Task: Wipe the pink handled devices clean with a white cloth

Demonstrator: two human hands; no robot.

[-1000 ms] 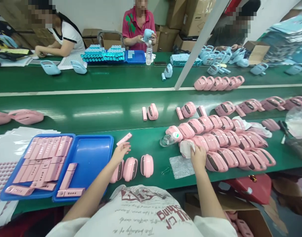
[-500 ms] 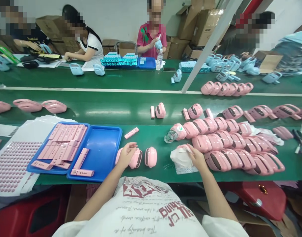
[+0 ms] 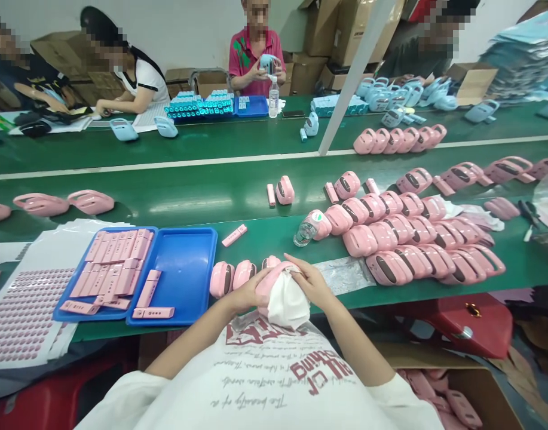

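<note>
Close to my chest, my left hand is closed around a pink plastic housing. A white cloth covers much of the housing. My right hand grips the cloth against it, with the fingers over the top. Some fingertips are hidden behind the housing and cloth. Left of my hands stand two similar pink housings with dark oval panels, and a third shows partly behind my fingers. A clear plastic bag lies flat to the right.
Rows of pink housings fill the right side, beside a clear bottle. At left, blue trays hold pink bars, near sticker sheets. A slanted post rises mid-bench; several people work opposite. A carton of pink parts sits below.
My left hand has left the standing housings and now holds the cloth-covered one. My right hand has brought housing and cloth leftward to my chest. The view has shifted; the plastic bag shows uncovered.
</note>
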